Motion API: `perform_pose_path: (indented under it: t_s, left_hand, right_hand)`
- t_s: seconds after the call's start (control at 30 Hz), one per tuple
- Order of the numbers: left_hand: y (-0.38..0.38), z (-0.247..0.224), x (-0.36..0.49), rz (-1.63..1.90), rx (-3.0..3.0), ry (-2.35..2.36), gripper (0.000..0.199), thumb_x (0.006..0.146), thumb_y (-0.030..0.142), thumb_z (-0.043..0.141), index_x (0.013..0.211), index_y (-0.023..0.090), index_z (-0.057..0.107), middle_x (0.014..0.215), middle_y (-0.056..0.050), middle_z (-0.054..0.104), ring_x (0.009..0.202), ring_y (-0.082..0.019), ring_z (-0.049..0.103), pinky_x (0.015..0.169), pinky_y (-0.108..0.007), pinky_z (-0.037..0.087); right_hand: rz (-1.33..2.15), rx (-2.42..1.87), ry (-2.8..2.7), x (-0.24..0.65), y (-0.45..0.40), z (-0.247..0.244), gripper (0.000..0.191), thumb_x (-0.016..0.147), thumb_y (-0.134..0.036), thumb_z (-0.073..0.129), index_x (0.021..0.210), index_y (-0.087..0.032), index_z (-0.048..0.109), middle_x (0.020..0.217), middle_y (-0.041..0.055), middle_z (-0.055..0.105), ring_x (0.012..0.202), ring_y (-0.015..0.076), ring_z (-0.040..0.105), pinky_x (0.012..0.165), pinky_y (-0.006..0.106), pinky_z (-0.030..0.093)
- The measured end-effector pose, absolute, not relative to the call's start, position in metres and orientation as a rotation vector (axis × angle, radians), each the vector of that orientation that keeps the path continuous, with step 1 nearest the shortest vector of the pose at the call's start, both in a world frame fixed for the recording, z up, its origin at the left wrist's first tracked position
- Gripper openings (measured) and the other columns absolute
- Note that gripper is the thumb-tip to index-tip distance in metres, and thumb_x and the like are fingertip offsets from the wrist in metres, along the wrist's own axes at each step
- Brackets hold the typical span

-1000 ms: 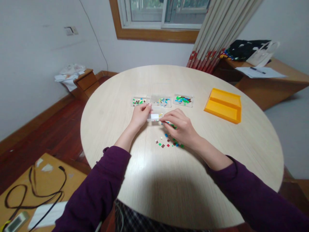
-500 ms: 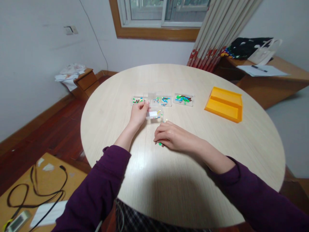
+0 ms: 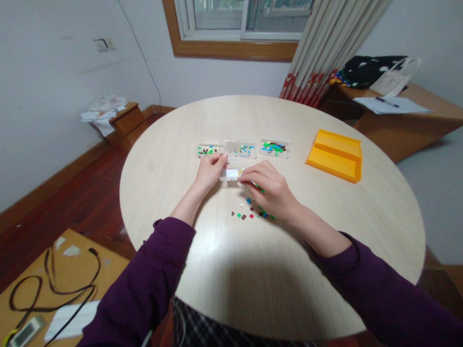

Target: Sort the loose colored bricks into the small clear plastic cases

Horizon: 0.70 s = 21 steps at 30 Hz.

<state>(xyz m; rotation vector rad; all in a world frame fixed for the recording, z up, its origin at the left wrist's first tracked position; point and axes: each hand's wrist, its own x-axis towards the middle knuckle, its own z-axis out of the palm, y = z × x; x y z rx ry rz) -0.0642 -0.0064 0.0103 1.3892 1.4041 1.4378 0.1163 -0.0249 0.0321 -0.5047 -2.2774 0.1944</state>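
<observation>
My left hand (image 3: pixel 211 171) pinches the left end of a small clear box (image 3: pixel 231 174) with a white patch and a few coloured bits in it. The fingertips of my right hand (image 3: pixel 265 187) are pressed together at the box's right end; whatever they hold is too small to make out. Under and beside my right hand, small green, blue, brown and red pieces (image 3: pixel 244 217) lie loose on the table. Behind the hands stand three clear trays of coloured pieces: a left one (image 3: pixel 208 151), a middle one (image 3: pixel 240 150) and a right one (image 3: pixel 274 148).
A yellow two-part tray (image 3: pixel 334 155) sits on the right of the round table (image 3: pixel 307 289). Beyond the table, a side desk (image 3: pixel 412 127) at the right bears a bag, paper and a pen. A brown surface with cables (image 3: pixel 72 270) is at the lower left.
My right hand has moved up and slightly right, from the loose pieces to the clear box, uncovering more of them. My left hand has hardly moved and still holds the box.
</observation>
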Motion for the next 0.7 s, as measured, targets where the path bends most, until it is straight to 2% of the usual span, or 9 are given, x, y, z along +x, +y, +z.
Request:
perform_pose_path:
  t_s: [0.27, 0.37, 0.5, 0.57, 0.7]
  left_hand:
    - [-0.010, 0.014, -0.060, 1.344, 1.393, 1.297, 0.040, 0.081, 0.039, 0.060, 0.050, 0.018, 0.047, 0.050, 0.004, 0.041, 0.049, -0.009, 0.036, 0.050, -0.024, 0.029]
    - [-0.006, 0.011, -0.065, 1.445, 1.329, 1.396, 0.039, 0.082, 0.036, 0.058, 0.050, 0.018, 0.047, 0.051, 0.004, 0.042, 0.050, -0.010, 0.036, 0.050, -0.023, 0.029]
    - [-0.001, 0.007, -0.072, 1.561, 1.238, 1.519, 0.038, 0.084, 0.031, 0.053, 0.049, 0.018, 0.046, 0.051, 0.004, 0.042, 0.050, -0.009, 0.036, 0.050, -0.023, 0.028]
    - [0.000, 0.006, -0.073, 1.565, 1.244, 1.530, 0.038, 0.084, 0.031, 0.054, 0.049, 0.018, 0.046, 0.051, 0.004, 0.042, 0.050, -0.010, 0.036, 0.050, -0.023, 0.028]
    - [-0.001, 0.006, -0.072, 1.560, 1.269, 1.530, 0.039, 0.084, 0.031, 0.055, 0.048, 0.018, 0.045, 0.049, 0.004, 0.040, 0.050, -0.010, 0.037, 0.051, -0.024, 0.028]
  right_hand:
    - [0.199, -0.673, -2.177, 0.119, -0.019, 0.030, 0.023, 0.088, -0.016, 0.051, 0.101, -0.023, 0.068, 0.098, 0.0087, 0.069, 0.094, 0.0242, 0.059, 0.084, 0.045, 0.046]
    - [0.320, -0.577, -2.251, 0.121, -0.024, 0.038, 0.019, 0.088, -0.018, 0.051, 0.095, -0.021, 0.068, 0.089, 0.0072, 0.070, 0.087, 0.0210, 0.060, 0.080, 0.040, 0.047]
    - [0.680, -0.436, -2.624, 0.126, -0.031, 0.050, 0.013, 0.086, -0.019, 0.058, 0.089, -0.018, 0.070, 0.083, 0.0044, 0.070, 0.079, 0.0155, 0.060, 0.078, 0.032, 0.046]
    - [0.773, -0.444, -2.797, 0.127, -0.032, 0.052, 0.012, 0.082, -0.018, 0.063, 0.092, -0.018, 0.071, 0.084, 0.0037, 0.070, 0.082, 0.0153, 0.060, 0.081, 0.033, 0.044]
    - [0.721, -0.491, -2.927, 0.128, -0.032, 0.050, 0.018, 0.078, -0.020, 0.069, 0.096, -0.021, 0.072, 0.083, 0.0023, 0.067, 0.083, 0.0164, 0.058, 0.085, 0.036, 0.039]
